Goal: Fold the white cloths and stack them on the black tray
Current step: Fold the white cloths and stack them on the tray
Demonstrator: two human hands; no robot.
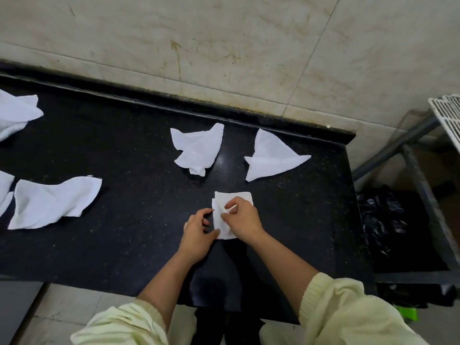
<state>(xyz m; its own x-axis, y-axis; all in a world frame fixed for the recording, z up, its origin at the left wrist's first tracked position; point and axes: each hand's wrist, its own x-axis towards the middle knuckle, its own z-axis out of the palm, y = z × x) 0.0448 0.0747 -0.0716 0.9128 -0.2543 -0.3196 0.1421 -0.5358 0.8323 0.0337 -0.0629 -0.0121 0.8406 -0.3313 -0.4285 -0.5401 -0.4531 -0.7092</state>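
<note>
White cloths lie spread over the black desk [124, 245] in the head view, and one small folded cloth [232, 196] is in the middle near the front edge, under both hands. The right hand [242, 217] rests on top of this cloth and its fingers are closed in a pinch on a fold of it. The left hand [199, 235] is just beside it on the left side; its thumb presses on the lower corner of the cloth, while the other fingers are bent and apart, touching the left edge. Behind the hands, two crumpled cloths lie apart from each other: one [199, 150] in the centre and one triangular cloth [271, 158] to the right of it. A bigger loose cloth [52, 202] lies at the left, and another one [15, 113] is at the far left edge, partly cut off. Both sleeves [348, 310] are pale yellow. A black plastic bag [383, 220] is right of the desk.
</note>
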